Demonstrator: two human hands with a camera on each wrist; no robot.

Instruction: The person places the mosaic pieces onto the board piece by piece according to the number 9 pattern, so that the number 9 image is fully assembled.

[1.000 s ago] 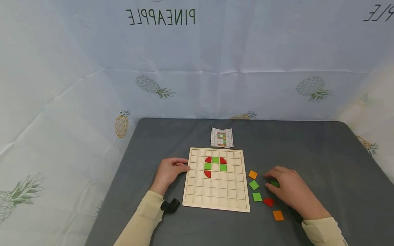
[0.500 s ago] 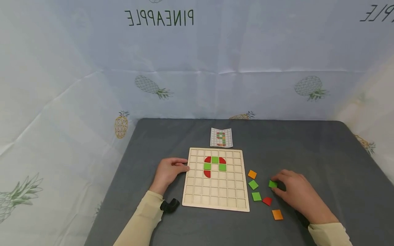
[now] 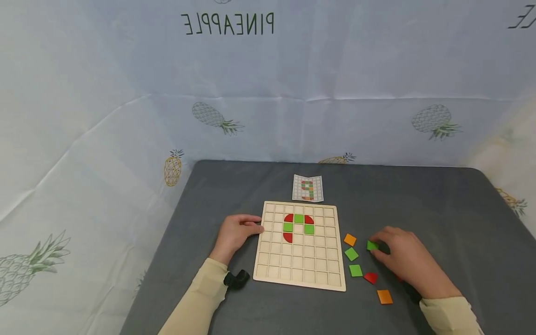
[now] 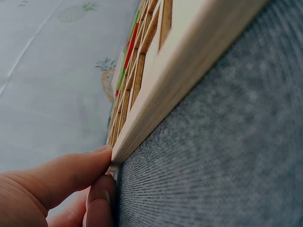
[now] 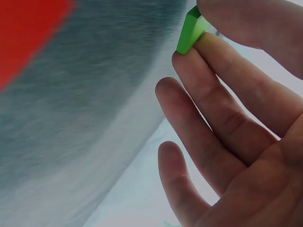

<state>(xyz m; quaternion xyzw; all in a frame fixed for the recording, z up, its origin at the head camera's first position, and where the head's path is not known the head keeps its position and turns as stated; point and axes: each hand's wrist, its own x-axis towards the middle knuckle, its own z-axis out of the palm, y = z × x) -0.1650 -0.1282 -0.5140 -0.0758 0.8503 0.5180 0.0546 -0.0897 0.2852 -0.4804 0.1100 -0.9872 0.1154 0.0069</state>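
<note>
A wooden grid board (image 3: pixel 299 265) lies on the table, with three red quarter-round tiles and three green square tiles set in its upper cells. My left hand (image 3: pixel 236 235) grips the board's left edge; in the left wrist view the thumb (image 4: pixel 71 177) sits on the rim and curled fingers are beside it. To the right of the board, my right hand (image 3: pixel 404 256) pinches a green square tile (image 3: pixel 371 245) between thumb and fingertips. The right wrist view shows this green tile (image 5: pixel 190 32) edge-on, the other fingers loosely bent.
Between board and right hand lie orange tiles (image 3: pixel 385 297), green tiles (image 3: pixel 356 270) and a red tile (image 3: pixel 370 278). Another red piece (image 3: pixel 398 278) is partly hidden under the right hand. A small printed pattern card (image 3: pixel 307 188) lies behind the board on the dark grey table (image 3: pixel 234 186).
My right hand, earlier over the green tile, has closed its fingertips on it and brought it into clearer view. The left hand keeps its place at the board. The head view has shifted slightly.
</note>
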